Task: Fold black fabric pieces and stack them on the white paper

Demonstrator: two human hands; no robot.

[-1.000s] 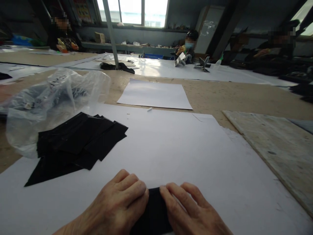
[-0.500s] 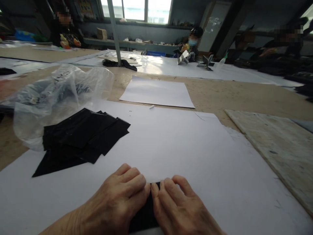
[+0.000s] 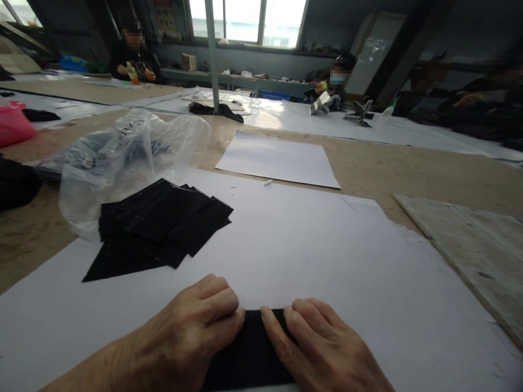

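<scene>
Left hand (image 3: 192, 337) and right hand (image 3: 322, 348): both lie palm-down, fingers curled onto a black fabric piece (image 3: 249, 354), pressing its far edge flat rather than gripping it. Fabric piece: at 6 o'clock on the large white sheet (image 3: 310, 245), visible strip running lengthwise from the hands back toward the wearer; the rest is covered by the hands. Stack of black cut pieces (image 3: 159, 226): at 10 o'clock, fanned, corners pointing toward 3 o'clock. Clear plastic bag (image 3: 126, 155): behind the stack, crumpled, holding dark items that cannot be told apart. Smaller white sheet (image 3: 280, 160): at 12 o'clock.
</scene>
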